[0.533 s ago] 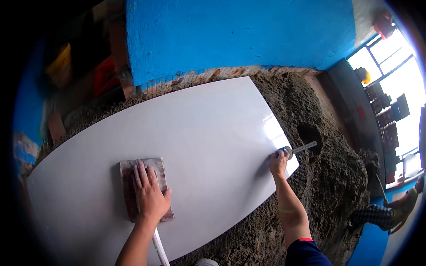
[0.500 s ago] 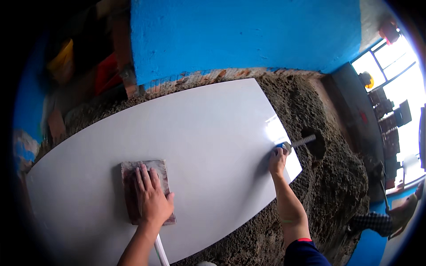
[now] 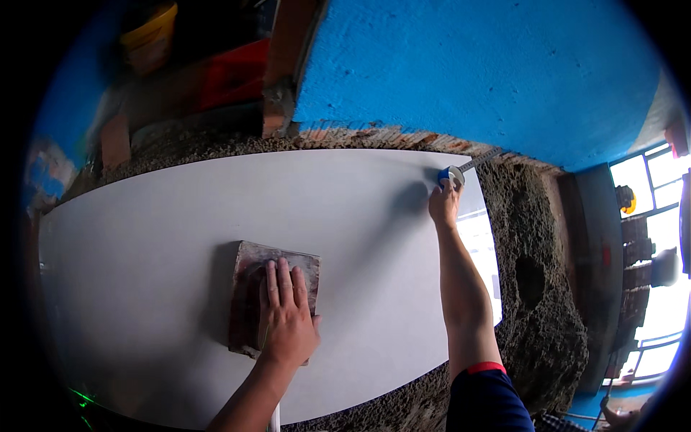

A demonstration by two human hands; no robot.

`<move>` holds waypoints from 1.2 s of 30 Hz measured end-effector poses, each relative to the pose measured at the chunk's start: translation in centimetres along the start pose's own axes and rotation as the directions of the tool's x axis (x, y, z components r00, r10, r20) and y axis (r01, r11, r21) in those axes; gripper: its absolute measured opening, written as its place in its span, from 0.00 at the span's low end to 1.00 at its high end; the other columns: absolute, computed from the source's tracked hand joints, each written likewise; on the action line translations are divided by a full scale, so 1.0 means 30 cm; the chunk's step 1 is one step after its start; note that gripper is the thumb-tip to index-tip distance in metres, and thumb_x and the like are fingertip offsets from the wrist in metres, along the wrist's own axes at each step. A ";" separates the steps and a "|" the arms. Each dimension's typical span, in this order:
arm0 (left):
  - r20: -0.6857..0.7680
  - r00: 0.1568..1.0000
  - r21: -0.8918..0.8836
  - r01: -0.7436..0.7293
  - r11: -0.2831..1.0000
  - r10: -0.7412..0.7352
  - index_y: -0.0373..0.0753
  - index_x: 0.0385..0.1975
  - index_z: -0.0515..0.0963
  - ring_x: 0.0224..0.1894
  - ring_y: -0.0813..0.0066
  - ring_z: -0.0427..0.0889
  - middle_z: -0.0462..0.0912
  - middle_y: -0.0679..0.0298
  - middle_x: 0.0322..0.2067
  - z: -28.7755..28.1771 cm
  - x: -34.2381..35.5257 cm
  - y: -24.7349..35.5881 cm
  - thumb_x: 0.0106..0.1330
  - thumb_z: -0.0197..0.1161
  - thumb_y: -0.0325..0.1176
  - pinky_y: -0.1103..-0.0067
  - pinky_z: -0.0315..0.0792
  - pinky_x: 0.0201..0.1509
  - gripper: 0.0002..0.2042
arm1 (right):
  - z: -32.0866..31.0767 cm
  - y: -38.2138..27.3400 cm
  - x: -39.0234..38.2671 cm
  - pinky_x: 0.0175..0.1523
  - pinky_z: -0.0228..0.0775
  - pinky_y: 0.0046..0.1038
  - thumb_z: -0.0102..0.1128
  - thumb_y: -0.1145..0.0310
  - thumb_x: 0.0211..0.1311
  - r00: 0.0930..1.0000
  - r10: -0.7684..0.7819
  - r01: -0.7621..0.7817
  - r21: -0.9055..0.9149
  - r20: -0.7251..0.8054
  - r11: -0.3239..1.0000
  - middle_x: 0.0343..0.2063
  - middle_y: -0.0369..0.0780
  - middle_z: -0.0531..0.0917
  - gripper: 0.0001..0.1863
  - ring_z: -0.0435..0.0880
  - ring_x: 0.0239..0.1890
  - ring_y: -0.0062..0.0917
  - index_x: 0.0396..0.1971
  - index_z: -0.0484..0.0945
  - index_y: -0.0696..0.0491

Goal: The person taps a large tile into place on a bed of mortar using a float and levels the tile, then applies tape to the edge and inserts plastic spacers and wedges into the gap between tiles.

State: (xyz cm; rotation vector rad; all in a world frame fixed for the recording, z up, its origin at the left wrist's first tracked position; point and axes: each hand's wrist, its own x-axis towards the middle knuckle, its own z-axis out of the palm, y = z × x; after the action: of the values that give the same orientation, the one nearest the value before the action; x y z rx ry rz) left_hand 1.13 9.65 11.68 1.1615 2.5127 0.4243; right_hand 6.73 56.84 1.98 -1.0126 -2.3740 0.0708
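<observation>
A large pale, glossy tile [image 3: 165,216] lies before me. My left hand [image 3: 291,324] rests with its fingers stretched out on a worn, brownish-grey rectangular block [image 3: 245,317] over the middle of the tile. What lies under my palm is hidden. Part of a white stick [image 3: 274,417] shows below my left wrist. Farther off, my right hand [image 3: 447,201] is closed round a blue-and-white tape measure [image 3: 452,175] near the tile's far right corner. Its marked blade [image 3: 481,160] extends past the tile toward the wall.
Coarse grey mortar [image 3: 536,324] borders the tile. A blue wall [image 3: 468,65] with rough lower brickwork stands behind. A yellow bucket [image 3: 151,36] is at far left. On the right are a bright window [image 3: 658,273] and part of another person [image 3: 622,417].
My right hand has carried the tape measure along the tile's right end to its far corner, and the blade now points toward the wall. The view has also turned.
</observation>
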 end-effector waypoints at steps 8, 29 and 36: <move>-0.071 0.997 -0.066 0.017 0.998 -0.021 0.24 0.72 0.58 0.79 0.40 0.48 0.51 0.37 0.75 0.008 0.001 0.006 0.60 0.73 0.41 0.54 0.49 0.81 0.44 | -0.410 -0.482 -0.798 0.40 0.76 0.27 0.51 0.66 0.80 0.814 -0.044 -0.447 0.672 0.580 0.590 0.28 0.39 0.83 0.12 0.81 0.31 0.21 0.41 0.77 0.60; -0.429 0.863 -0.029 0.283 0.959 -0.268 0.30 0.71 0.61 0.75 0.38 0.57 0.58 0.42 0.73 0.234 -0.433 -0.473 0.67 0.65 0.45 0.50 0.49 0.80 0.37 | -0.902 -0.631 -1.104 0.30 0.72 0.29 0.54 0.54 0.79 0.216 -0.002 -0.895 0.198 0.976 0.400 0.24 0.33 0.80 0.18 0.79 0.24 0.22 0.37 0.78 0.55; -0.501 0.828 0.054 0.319 0.946 -0.251 0.27 0.72 0.59 0.79 0.41 0.50 0.53 0.41 0.76 0.171 -0.251 -0.466 0.70 0.58 0.46 0.49 0.47 0.80 0.37 | -0.636 -0.090 -0.561 0.32 0.73 0.26 0.59 0.61 0.75 0.754 0.354 -0.608 0.385 0.553 0.694 0.28 0.37 0.83 0.13 0.82 0.27 0.23 0.43 0.81 0.57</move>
State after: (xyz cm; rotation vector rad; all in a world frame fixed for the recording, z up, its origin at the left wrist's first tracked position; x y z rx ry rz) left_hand -1.53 -4.22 2.79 0.7599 3.1409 0.5257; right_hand 24.16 40.36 10.93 -1.4100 -2.1335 1.2455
